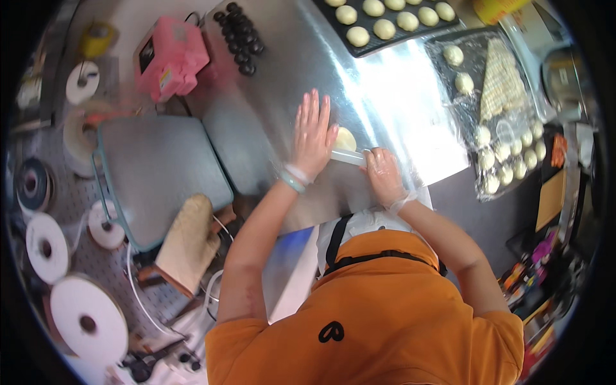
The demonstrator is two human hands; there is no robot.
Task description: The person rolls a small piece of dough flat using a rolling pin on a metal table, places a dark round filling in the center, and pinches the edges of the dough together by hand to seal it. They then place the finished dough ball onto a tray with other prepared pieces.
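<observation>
The round dough lies on the metal counter, at the far side of the white rolling pin. The right hand is curled around the pin's right end. The left hand is flat, fingers straight; its contact with the pin, I cannot tell. Farther left stands a pink machine.

"What is the left hand hiding?"

"It's covering one end of the pale rolling pin; the right hand is concealing the other."

"And the flattened dough?"

"The pin is blocking its lower part."

"That black tray?"

"The top edge is cutting it off."

"The clutter at lower right?"

"It's blurring beyond recognition."
</observation>
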